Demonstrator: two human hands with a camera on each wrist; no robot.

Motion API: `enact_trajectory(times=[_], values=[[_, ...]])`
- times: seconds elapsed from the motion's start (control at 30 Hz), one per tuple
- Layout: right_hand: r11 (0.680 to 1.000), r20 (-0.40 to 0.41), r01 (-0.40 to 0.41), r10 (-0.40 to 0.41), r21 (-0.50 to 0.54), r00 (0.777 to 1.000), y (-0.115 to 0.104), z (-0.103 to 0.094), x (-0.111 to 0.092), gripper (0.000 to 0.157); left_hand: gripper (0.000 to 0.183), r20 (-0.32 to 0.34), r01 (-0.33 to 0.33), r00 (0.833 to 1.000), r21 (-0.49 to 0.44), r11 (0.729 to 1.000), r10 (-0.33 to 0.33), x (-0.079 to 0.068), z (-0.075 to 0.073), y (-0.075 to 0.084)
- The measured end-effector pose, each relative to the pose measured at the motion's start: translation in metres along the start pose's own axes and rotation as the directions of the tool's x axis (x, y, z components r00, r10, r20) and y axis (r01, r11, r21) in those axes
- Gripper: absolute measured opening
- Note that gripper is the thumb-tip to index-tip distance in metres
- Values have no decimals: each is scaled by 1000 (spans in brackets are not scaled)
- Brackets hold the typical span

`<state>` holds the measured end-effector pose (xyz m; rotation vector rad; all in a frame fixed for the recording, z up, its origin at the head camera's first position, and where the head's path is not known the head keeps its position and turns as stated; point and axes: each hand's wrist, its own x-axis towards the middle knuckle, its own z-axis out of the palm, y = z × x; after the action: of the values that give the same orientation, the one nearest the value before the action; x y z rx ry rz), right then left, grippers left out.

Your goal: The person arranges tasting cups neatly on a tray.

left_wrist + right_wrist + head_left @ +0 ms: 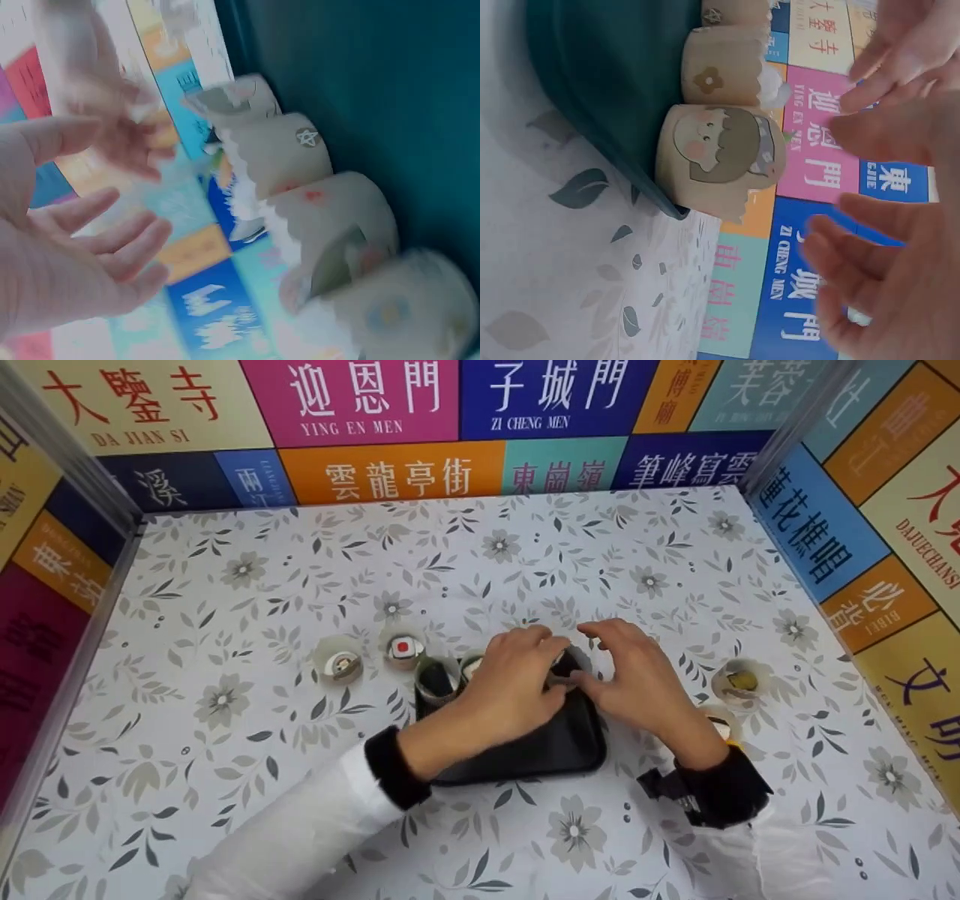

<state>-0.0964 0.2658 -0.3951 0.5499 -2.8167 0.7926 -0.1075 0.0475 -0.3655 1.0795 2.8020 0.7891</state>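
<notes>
A black tray (pixel 551 746) holds a row of paper cups along its far side, among them a cup (pixel 436 681) with a dark filling. Above the tray's back right part, my left hand (pixel 514 679) and right hand (pixel 637 679) face each other near a cup (pixel 566 666), partly hidden by the fingers. In the left wrist view the left hand (pixel 82 247) has spread fingers holding nothing. The right hand (pixel 900 255) is likewise loosely spread in the right wrist view, apart from a scallop-edged cup (pixel 712 154) printed with a cartoon face.
Left of the tray stand a cup (pixel 328 669) and another cup (pixel 396 658) whose white piece has a red centre. To the right are a cup (pixel 739 694) with a greenish-brown item and one partly behind the right forearm. Lettered panels (pixel 375 469) border the floral tabletop (pixel 315 562).
</notes>
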Motion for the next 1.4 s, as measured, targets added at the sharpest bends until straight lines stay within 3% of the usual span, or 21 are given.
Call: enact_trajectory(times=[0.1, 0.23, 0.37, 0.53, 0.7, 0.9, 1.1, 1.3, 1.4], values=[[988, -114, 142, -148, -52, 982, -11, 10, -1, 53, 52, -110, -96, 988, 126, 987, 110, -42, 2, 0], [960, -93, 261, -270, -104, 958, -33, 23, 2, 59, 60, -178, -103, 974, 217, 971, 143, -89, 2, -11], [939, 16, 323, -324, -118, 946, -56, 32, 11, 70, 75, -191, -23, 979, 251, 968, 73, -120, -4, -31], [935, 146, 343, -329, -86, 933, -80, 42, 32, 81, 90, -212, 117, 976, 287, 951, -56, -143, -16, -62], [958, 280, 287, -273, -7, 920, -102, 52, 59, 86, 95, -284, 263, 939, 240, 934, -192, -154, -29, -96], [976, 372, 206, -220, 78, 902, -124, 64, 95, 87, 100, -313, 394, 889, 157, 905, -333, -152, -44, -133], [982, 454, 154, -187, 110, 871, -141, 82, 125, 85, 105, -234, 472, 861, 40, 881, -451, -144, -52, -159], [981, 531, 190, -186, 46, 827, -159, 109, 156, 86, 101, -151, 544, 822, -80, 835, -549, -136, -60, -176], [976, 550, 217, -173, -16, 817, -166, 120, 171, 87, 97, -100, 568, 809, -116, 815, -579, -131, -63, -183]])
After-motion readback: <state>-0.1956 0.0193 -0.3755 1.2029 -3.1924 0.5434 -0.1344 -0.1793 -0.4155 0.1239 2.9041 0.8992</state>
